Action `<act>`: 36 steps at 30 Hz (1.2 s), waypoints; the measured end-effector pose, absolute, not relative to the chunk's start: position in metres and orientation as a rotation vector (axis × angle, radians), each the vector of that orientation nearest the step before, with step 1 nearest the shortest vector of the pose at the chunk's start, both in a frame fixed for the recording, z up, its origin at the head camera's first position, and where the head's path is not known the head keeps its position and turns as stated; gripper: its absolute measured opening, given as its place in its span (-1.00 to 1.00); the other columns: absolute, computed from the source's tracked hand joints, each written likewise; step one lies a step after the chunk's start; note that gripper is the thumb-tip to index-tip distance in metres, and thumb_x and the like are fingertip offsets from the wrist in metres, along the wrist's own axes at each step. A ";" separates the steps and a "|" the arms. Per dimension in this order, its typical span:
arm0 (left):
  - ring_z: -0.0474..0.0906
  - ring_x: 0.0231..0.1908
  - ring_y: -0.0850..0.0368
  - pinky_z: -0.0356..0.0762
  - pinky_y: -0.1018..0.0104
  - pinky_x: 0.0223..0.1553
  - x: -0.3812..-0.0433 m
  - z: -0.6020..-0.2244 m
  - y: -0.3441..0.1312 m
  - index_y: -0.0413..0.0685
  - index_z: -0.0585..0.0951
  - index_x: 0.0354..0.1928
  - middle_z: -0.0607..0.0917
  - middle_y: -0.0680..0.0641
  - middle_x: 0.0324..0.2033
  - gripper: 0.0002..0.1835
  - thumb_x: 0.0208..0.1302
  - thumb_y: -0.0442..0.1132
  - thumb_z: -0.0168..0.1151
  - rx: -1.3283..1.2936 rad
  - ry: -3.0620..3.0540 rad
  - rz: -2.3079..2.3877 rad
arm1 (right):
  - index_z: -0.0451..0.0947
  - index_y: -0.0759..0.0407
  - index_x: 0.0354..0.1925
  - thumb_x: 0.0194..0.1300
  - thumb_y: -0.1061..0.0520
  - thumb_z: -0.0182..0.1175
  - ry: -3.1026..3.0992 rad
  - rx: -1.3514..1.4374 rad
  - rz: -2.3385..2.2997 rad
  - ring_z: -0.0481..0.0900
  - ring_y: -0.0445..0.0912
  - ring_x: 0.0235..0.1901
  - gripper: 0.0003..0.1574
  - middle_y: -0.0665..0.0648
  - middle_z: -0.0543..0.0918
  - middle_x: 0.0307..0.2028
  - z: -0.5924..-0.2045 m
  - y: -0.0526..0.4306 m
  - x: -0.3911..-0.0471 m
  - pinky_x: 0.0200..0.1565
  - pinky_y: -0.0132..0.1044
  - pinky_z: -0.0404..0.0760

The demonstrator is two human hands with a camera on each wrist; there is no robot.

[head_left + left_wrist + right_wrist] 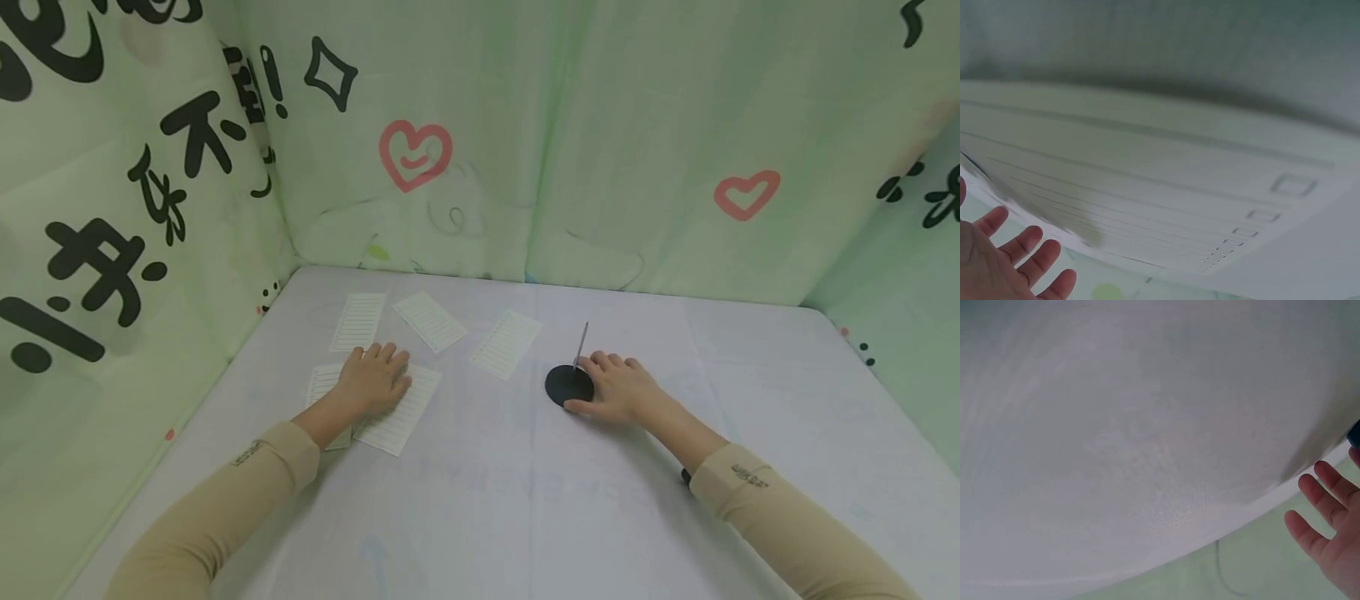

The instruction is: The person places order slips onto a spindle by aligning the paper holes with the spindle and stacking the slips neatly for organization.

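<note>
My left hand (pixel 375 380) lies over the lined checklist sheets at the left of the table, fingers spread. Under and beside it are one sheet (pixel 401 417) and another sheet (pixel 322 382), partly covered by the hand. The left wrist view shows a sheet's ruled lines and small checkboxes (pixel 1293 185) close up. To the right stands a paper spike with a round black base (pixel 567 386) and a thin upright metal rod (pixel 581 343). My right hand (pixel 618 386) holds that base at its right edge, thumb in front and fingers behind. Little of the base shows in the right wrist view.
Farther back on the white table (pixel 480 517) lie three more lined sheets: a left one (pixel 358 322), a middle one (pixel 430 321) and a right one (pixel 506 344). Pale green curtains (pixel 637 125) with drawn hearts and black characters surround the table's back and sides.
</note>
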State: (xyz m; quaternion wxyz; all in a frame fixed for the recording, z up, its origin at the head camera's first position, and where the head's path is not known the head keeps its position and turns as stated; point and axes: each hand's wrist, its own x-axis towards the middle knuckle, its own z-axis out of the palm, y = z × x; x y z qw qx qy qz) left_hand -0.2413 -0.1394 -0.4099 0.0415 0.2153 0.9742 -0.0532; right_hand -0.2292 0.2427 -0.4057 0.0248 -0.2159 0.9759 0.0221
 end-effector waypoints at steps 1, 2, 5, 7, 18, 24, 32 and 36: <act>0.19 0.22 -0.19 0.13 -0.14 0.19 -0.242 -0.410 -0.140 -0.11 0.24 0.30 0.30 -0.22 0.22 -0.44 0.39 0.04 -0.24 0.658 2.983 -0.162 | 0.29 0.25 0.19 0.11 -0.46 0.00 3.020 -0.667 0.072 0.38 0.18 0.03 -0.01 0.30 0.39 0.07 -0.406 0.243 -0.229 0.00 0.14 0.34; 0.18 0.23 -0.19 0.12 -0.14 0.20 -0.242 -0.410 -0.140 -0.11 0.23 0.31 0.30 -0.23 0.23 -0.45 0.40 0.03 -0.25 0.653 2.982 -0.154 | 0.29 0.25 0.19 0.11 -0.46 0.00 3.023 -0.667 0.071 0.38 0.18 0.03 -0.02 0.30 0.39 0.07 -0.407 0.242 -0.229 0.00 0.14 0.34; 0.16 0.24 -0.20 0.10 -0.15 0.20 -0.243 -0.410 -0.140 -0.10 0.21 0.32 0.27 -0.23 0.24 -0.45 0.41 0.02 -0.28 0.630 2.973 -0.136 | 0.31 0.24 0.18 0.11 -0.44 0.02 3.029 -0.670 0.071 0.38 0.17 0.02 -0.04 0.30 0.40 0.06 -0.408 0.242 -0.229 0.00 0.14 0.34; 0.16 0.23 -0.19 0.13 -0.14 0.19 -0.244 -0.410 -0.139 -0.09 0.20 0.33 0.27 -0.23 0.24 -0.46 0.42 0.02 -0.29 0.613 2.963 -0.126 | 0.31 0.22 0.18 0.11 -0.43 0.03 3.028 -0.668 0.068 0.39 0.16 0.03 -0.06 0.29 0.40 0.06 -0.408 0.241 -0.229 0.01 0.14 0.33; 0.15 0.21 -0.20 0.15 -0.11 0.18 -0.248 -0.413 -0.136 -0.13 0.17 0.32 0.25 -0.26 0.21 -0.49 0.43 -0.04 -0.29 0.635 2.927 -0.138 | 0.32 0.22 0.17 0.11 -0.43 0.02 3.025 -0.662 0.084 0.39 0.17 0.01 -0.07 0.30 0.40 0.05 -0.406 0.241 -0.229 0.00 0.14 0.34; 0.15 0.20 -0.19 0.16 -0.12 0.17 -0.248 -0.414 -0.136 -0.12 0.17 0.32 0.24 -0.26 0.20 -0.49 0.42 -0.04 -0.27 0.636 2.928 -0.133 | 0.32 0.22 0.16 0.12 -0.43 0.02 3.027 -0.677 0.083 0.40 0.17 0.01 -0.08 0.30 0.40 0.04 -0.406 0.241 -0.229 -0.01 0.14 0.34; 0.15 0.20 -0.20 0.15 -0.12 0.17 -0.248 -0.413 -0.135 -0.14 0.18 0.30 0.25 -0.27 0.20 -0.49 0.40 -0.06 -0.24 0.635 2.941 -0.118 | 0.33 0.22 0.16 0.12 -0.42 0.02 3.028 -0.674 0.079 0.40 0.17 -0.01 -0.09 0.29 0.40 0.03 -0.406 0.240 -0.228 -0.02 0.14 0.34; 0.18 0.18 -0.18 0.17 -0.10 0.15 -0.251 -0.414 -0.134 -0.15 0.20 0.28 0.27 -0.26 0.17 -0.52 0.40 -0.09 -0.24 0.633 2.952 -0.119 | 0.32 0.22 0.16 0.12 -0.42 0.02 3.025 -0.671 0.070 0.40 0.17 -0.01 -0.09 0.29 0.40 0.03 -0.406 0.240 -0.228 -0.02 0.14 0.34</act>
